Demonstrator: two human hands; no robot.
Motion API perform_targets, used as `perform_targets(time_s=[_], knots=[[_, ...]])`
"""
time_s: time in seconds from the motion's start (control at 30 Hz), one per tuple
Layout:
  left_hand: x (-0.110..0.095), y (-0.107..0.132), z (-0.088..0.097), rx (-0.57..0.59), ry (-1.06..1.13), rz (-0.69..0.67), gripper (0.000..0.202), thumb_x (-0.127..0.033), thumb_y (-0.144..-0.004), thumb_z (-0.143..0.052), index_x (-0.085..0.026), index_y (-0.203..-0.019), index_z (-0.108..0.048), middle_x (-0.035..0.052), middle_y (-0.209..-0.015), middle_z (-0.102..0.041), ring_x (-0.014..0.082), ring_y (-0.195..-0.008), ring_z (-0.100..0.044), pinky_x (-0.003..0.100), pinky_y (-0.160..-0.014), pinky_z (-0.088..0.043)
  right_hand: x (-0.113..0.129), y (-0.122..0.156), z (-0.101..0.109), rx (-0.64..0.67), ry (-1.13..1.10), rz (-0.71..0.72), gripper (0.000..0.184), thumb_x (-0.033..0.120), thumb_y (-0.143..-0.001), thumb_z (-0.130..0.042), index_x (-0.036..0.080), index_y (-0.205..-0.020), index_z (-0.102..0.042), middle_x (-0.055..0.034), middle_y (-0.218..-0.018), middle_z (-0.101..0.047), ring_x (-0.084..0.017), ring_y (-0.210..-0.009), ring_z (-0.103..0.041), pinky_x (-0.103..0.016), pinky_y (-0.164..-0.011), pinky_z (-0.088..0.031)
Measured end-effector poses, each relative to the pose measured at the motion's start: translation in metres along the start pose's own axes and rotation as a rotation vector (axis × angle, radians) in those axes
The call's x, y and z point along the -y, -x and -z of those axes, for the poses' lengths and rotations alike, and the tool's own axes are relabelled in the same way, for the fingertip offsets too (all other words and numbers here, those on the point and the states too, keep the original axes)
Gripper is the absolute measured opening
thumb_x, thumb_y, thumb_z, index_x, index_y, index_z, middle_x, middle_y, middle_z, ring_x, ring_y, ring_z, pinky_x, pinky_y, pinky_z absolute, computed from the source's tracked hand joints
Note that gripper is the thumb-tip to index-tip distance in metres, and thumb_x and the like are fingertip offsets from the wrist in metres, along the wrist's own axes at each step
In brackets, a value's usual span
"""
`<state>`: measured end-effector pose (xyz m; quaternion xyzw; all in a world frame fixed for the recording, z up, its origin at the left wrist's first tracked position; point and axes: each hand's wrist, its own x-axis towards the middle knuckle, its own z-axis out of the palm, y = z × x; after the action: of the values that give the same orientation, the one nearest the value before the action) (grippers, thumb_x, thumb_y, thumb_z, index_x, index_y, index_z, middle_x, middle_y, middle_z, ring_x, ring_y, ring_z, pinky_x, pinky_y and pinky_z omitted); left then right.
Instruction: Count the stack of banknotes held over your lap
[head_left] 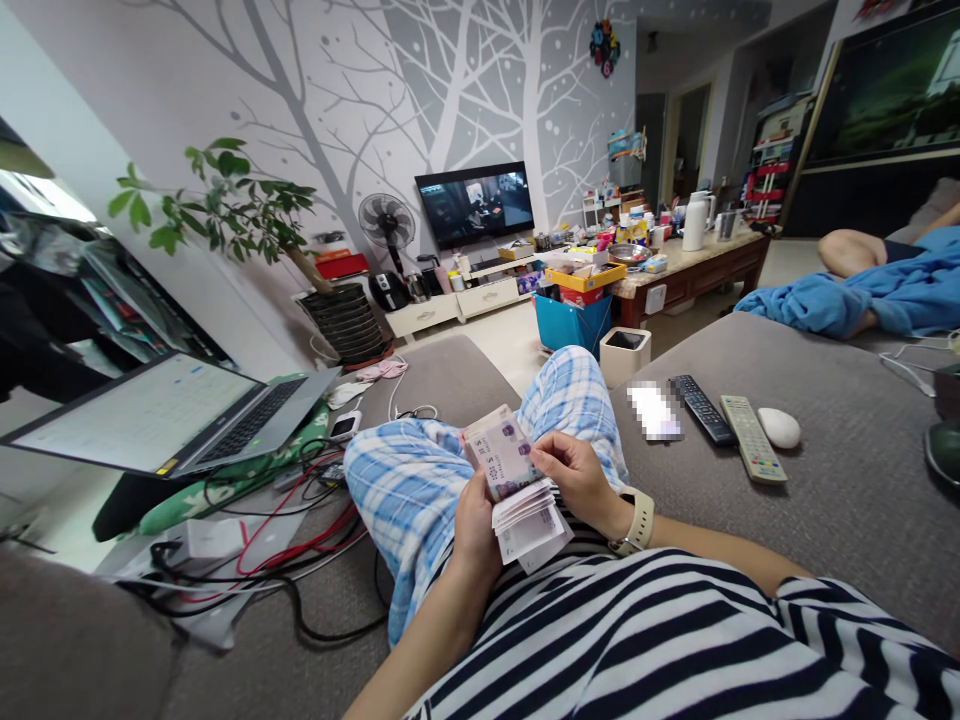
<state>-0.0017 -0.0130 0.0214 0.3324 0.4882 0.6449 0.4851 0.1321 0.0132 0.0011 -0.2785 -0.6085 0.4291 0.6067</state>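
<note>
A bundle of banknotes [496, 455] is held over my lap, with several notes folded down toward my belly. My left hand [477, 525] is closed around the near left side of the bundle. At the bundle's right edge, my right hand [576, 478] pinches a note between thumb and fingers. A light-strapped watch [640, 520] is on my right wrist. Under the notes are my crossed legs in blue plaid trousers [397, 480]. The fingers of my left hand are partly hidden behind the notes.
An open laptop [247, 415] rests at the left beside tangled cables [300, 560]. On the sofa [840, 520] at right lie a black remote [703, 410], a beige remote [752, 440], a white mouse [780, 428] and a blurred-out item [655, 411]. Another person's leg [855, 252] shows far right.
</note>
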Motion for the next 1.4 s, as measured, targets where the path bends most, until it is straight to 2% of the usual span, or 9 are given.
perform_targets(time_s=[0.2,0.43,0.53,0.67,0.87,1.03,1.17,1.3,1.4], knots=[[0.006,-0.003,0.004,0.043,-0.02,-0.048,0.021,-0.031,-0.065,-0.065,-0.012,-0.073,-0.07,0.0039,-0.07,-0.071,0.0173,-0.065,-0.059,0.027,-0.064,-0.046,-0.002,0.0,-0.001,-0.002,-0.007,0.0,0.023,0.038,-0.086,-0.059,0.018,-0.074,-0.059,0.0011,-0.068,-0.054,-0.013,-0.063,-0.047,-0.026,-0.06,-0.038],[0.006,-0.002,0.003,0.062,0.021,-0.021,0.016,-0.026,-0.065,-0.066,-0.013,-0.073,-0.071,0.0026,-0.07,-0.072,0.0167,-0.063,-0.06,0.026,-0.062,-0.047,-0.001,0.002,-0.001,0.01,-0.035,0.006,0.023,0.037,-0.087,-0.059,0.018,-0.075,-0.059,0.0008,-0.069,-0.054,-0.014,-0.064,-0.048,-0.026,-0.061,-0.038],[0.005,-0.003,0.0,0.079,0.088,0.033,0.015,-0.026,-0.067,-0.066,-0.013,-0.073,-0.07,0.0033,-0.07,-0.072,0.0175,-0.064,-0.062,0.028,-0.065,-0.049,0.001,0.002,-0.001,0.004,-0.042,0.013,0.026,0.038,-0.089,-0.056,0.018,-0.073,-0.058,0.0015,-0.066,-0.053,-0.013,-0.061,-0.046,-0.026,-0.059,-0.037],[0.003,-0.005,-0.004,0.043,0.216,0.153,0.019,-0.029,-0.07,-0.062,-0.013,-0.078,-0.07,0.0059,-0.076,-0.074,0.0211,-0.071,-0.067,0.032,-0.072,-0.052,0.001,0.001,0.0,0.003,-0.039,0.011,0.031,0.039,-0.093,-0.049,0.019,-0.071,-0.058,0.0018,-0.06,-0.054,-0.013,-0.057,-0.047,-0.026,-0.059,-0.037],[0.002,-0.002,-0.001,0.079,0.135,0.129,0.023,-0.032,-0.061,-0.07,-0.014,-0.075,-0.069,0.0039,-0.067,-0.069,0.0218,-0.07,-0.064,0.031,-0.068,-0.049,-0.009,-0.002,0.001,-0.107,0.005,-0.072,0.027,0.042,-0.082,-0.064,0.019,-0.071,-0.054,0.0035,-0.064,-0.051,-0.013,-0.059,-0.045,-0.026,-0.058,-0.038],[-0.006,0.005,-0.007,0.013,0.063,0.097,0.019,-0.031,-0.054,-0.07,-0.016,-0.063,-0.065,0.0023,-0.06,-0.065,0.0215,-0.068,-0.062,0.03,-0.063,-0.045,-0.012,-0.004,0.001,-0.104,0.057,-0.096,0.03,0.044,-0.083,-0.062,0.019,-0.068,-0.053,0.0038,-0.061,-0.047,-0.013,-0.058,-0.042,-0.026,-0.056,-0.036],[-0.006,0.004,-0.009,-0.001,0.081,0.096,0.019,-0.029,-0.051,-0.069,-0.015,-0.063,-0.064,0.002,-0.06,-0.066,0.0197,-0.064,-0.061,0.029,-0.062,-0.045,-0.012,-0.005,0.001,-0.098,0.122,-0.087,0.03,0.039,-0.084,-0.06,0.019,-0.062,-0.051,0.0035,-0.058,-0.046,-0.013,-0.057,-0.041,-0.026,-0.055,-0.034],[-0.001,0.0,-0.009,0.033,0.182,0.141,0.022,-0.032,-0.058,-0.066,-0.014,-0.07,-0.066,0.0036,-0.067,-0.07,0.021,-0.067,-0.064,0.031,-0.065,-0.049,-0.009,-0.004,0.0,-0.094,0.113,-0.074,0.026,0.034,-0.083,-0.059,0.019,-0.064,-0.052,0.0029,-0.061,-0.048,-0.013,-0.059,-0.043,-0.026,-0.057,-0.036],[0.001,-0.002,-0.008,0.004,0.177,0.127,0.02,-0.033,-0.065,-0.062,-0.015,-0.072,-0.067,0.0034,-0.066,-0.069,0.0209,-0.069,-0.065,0.03,-0.066,-0.049,-0.006,-0.003,0.0,-0.083,0.083,-0.049,0.025,0.034,-0.083,-0.06,0.019,-0.065,-0.053,0.0028,-0.062,-0.049,-0.013,-0.059,-0.043,-0.026,-0.057,-0.036]])
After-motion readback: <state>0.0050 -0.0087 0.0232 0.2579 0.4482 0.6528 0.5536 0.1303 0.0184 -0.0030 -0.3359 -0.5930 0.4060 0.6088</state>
